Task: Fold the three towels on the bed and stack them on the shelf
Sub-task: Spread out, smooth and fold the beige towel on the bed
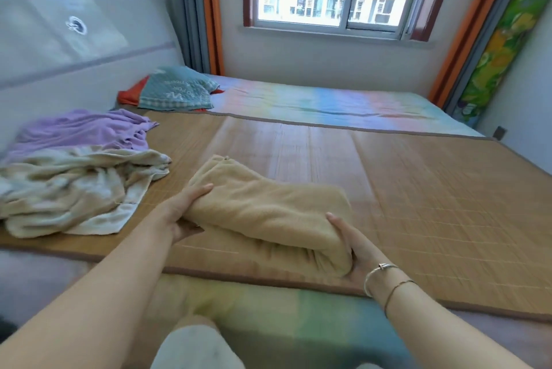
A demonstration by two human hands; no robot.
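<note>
Bracketing folded tan towel [268, 213] on bed mat [418, 189]: left hand [182, 213] cupped at far-left end, right hand [355, 246] cupped at near-right end. Long axis diagonal between grips. Both equally near; shelf unseen.

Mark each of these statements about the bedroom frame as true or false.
1. Both hands hold the tan towel, the left hand at one end and the right hand at the other. True.
2. The purple towel is already folded. False: it lies crumpled at the left of the bamboo mat.
3. The cream towel lies rumpled, nearer the camera than the purple one. True.
4. The bracelets are on the left wrist. False: they are on the right wrist.
5. The teal pillow sits on the tan towel. False: it lies far off, near the curtain.
</note>
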